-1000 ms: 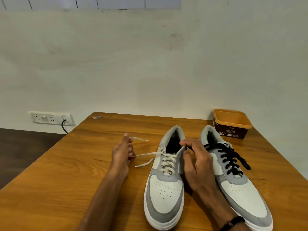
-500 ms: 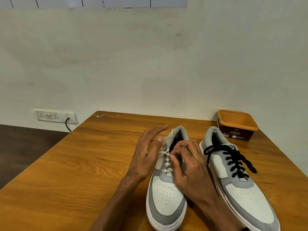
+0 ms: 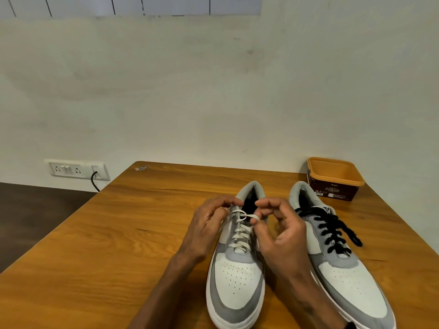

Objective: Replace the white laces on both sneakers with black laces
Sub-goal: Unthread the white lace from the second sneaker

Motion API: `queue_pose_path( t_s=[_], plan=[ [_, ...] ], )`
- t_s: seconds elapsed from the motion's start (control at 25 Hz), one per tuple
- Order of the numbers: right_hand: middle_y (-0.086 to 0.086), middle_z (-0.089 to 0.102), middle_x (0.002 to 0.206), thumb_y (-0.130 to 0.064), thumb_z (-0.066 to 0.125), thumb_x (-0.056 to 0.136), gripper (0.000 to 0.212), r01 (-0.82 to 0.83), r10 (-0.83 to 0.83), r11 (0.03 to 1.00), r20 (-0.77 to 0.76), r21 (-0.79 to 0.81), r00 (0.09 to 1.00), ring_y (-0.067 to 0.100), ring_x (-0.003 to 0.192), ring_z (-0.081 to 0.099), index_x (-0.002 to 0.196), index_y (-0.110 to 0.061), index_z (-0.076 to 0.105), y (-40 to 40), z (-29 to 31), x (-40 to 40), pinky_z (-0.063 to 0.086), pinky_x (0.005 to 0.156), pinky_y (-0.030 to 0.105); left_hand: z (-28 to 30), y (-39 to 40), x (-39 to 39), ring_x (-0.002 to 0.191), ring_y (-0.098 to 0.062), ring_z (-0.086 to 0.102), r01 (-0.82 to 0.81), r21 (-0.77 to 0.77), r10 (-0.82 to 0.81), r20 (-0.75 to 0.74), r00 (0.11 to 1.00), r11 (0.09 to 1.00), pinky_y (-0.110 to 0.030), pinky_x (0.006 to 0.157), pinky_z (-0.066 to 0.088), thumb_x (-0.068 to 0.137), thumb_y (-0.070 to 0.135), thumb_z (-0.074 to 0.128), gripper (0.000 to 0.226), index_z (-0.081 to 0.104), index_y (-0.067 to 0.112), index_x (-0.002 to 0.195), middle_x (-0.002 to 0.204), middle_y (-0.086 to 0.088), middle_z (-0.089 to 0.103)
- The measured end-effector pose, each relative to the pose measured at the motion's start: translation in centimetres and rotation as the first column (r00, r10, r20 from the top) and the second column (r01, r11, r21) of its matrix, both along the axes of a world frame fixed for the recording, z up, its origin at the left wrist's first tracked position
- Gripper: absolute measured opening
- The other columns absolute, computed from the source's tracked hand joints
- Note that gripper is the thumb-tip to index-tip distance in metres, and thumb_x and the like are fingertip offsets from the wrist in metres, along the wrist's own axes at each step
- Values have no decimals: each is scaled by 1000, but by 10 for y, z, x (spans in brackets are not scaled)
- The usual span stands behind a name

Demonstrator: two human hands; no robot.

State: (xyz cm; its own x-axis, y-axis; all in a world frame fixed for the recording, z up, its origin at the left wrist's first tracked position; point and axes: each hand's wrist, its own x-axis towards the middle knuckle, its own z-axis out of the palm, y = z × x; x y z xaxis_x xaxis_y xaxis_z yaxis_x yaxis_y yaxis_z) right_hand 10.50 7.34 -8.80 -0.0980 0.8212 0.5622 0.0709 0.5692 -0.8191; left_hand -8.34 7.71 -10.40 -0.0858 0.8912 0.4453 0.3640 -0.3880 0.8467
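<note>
The flat white lace (image 3: 241, 230) is pinched by the left hand (image 3: 206, 230) and right hand (image 3: 282, 230) atop the grey-and-white leather sneaker (image 3: 237, 276), left of the black-laced sneaker (image 3: 342, 260).

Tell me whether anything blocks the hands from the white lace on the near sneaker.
Nothing visible does. The left hand and right hand already pinch the white lace at the top eyelets of the left sneaker.

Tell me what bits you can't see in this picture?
Head view only:
- Toe of the left shoe: cut off by the bottom edge.
- White lace ends: hidden under the left hand and right hand.
- Box label: too small to read.
</note>
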Motion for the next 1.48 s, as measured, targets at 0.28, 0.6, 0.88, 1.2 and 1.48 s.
queue_pose_path(
  t_s=[0.28, 0.6, 0.88, 1.2, 1.48],
  plan=[
    [-20, 58, 91, -38, 75, 92, 14, 95, -162, 974, 332, 207, 929, 8, 85, 62, 98, -25, 75, 4, -1, 5, 59, 70, 25, -1, -2, 0, 127, -10, 58, 0, 0, 0, -83, 997, 1000, -51, 102, 52, 92, 44, 54, 33, 71, 38, 120, 127, 21, 67],
    [-16, 62, 88, -45, 61, 100, 19, 123, -155, 985, 311, 121, 938, 7, 87, 63, 92, -29, 66, 4, 4, 4, 55, 74, 26, -1, -1, 3, 114, -11, 59, -140, 119, 158, -166, 973, 983, -40, 93, 52, 97, 51, 58, 19, 68, 36, 104, 109, 22, 65],
    [9, 79, 102, -29, 54, 106, 25, -277, 119, 905, -435, -322, 893, 22, 103, 75, 105, -6, 64, 2, 23, 2, 59, 90, 33, -5, 3, -2, 105, -14, 57, -252, 140, 264, -76, 961, 957, -47, 86, 52, 97, 50, 54, 23, 65, 32, 88, 99, 17, 62],
    [1, 59, 70, -42, 62, 102, 20, -60, 71, 988, 79, -140, 994, 17, 65, 56, 90, -27, 62, -1, 10, 1, 54, 62, 37, -6, 6, -5, 104, -15, 58, -241, 106, 245, -34, 969, 965, -41, 83, 54, 101, 57, 52, 32, 65, 33, 85, 96, 15, 62],
    [-19, 59, 99, -47, 62, 100, 29, 26, -130, 980, 530, 200, 838, -11, 86, 53, 125, -35, 72, 1, -1, 0, 38, 71, 6, -12, 10, -7, 103, -20, 61, -233, 100, 235, -9, 972, 967, -51, 83, 55, 103, 58, 52, 35, 70, 30, 91, 96, 11, 65]
  ],
)
